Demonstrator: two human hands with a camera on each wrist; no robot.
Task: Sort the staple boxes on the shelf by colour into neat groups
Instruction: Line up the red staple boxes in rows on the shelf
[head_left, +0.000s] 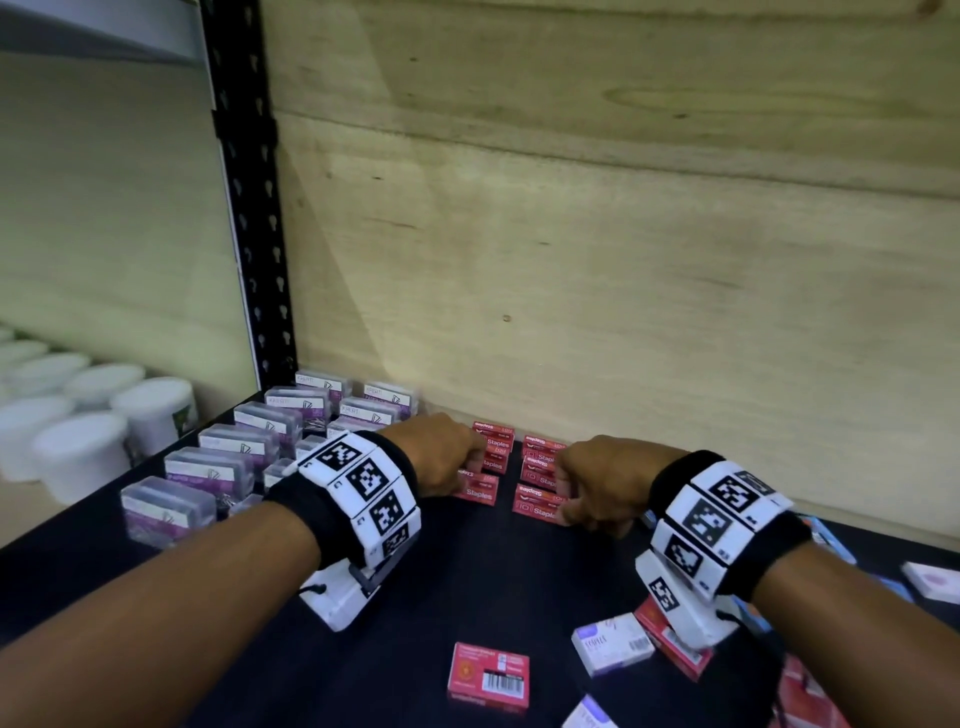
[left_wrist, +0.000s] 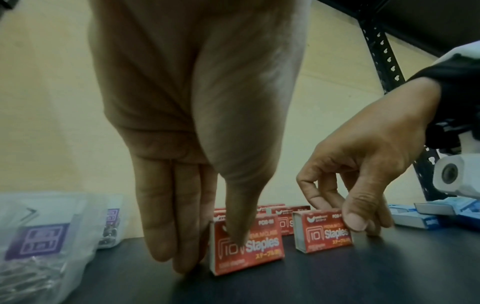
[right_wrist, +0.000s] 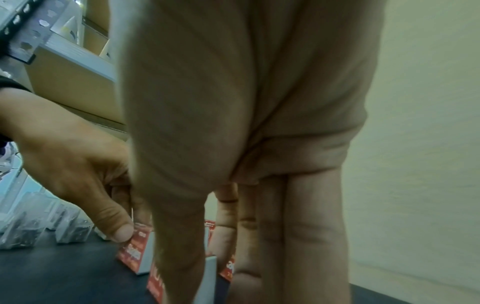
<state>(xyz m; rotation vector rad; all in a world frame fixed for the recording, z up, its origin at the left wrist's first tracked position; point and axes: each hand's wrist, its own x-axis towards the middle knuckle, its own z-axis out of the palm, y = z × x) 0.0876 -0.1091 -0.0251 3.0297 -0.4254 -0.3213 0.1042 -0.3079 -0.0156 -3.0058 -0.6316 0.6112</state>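
Loose red box sits nearest, behind both hands; left hand & right hand each pinching a red box up front, by the wall.

Black wristbands with white coded tags, cameras

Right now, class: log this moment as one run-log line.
left hand: pinches red staple box | right hand: pinches second red box | loose boxes: unsorted

Bare dark shelf between clip cases and loose boxes.
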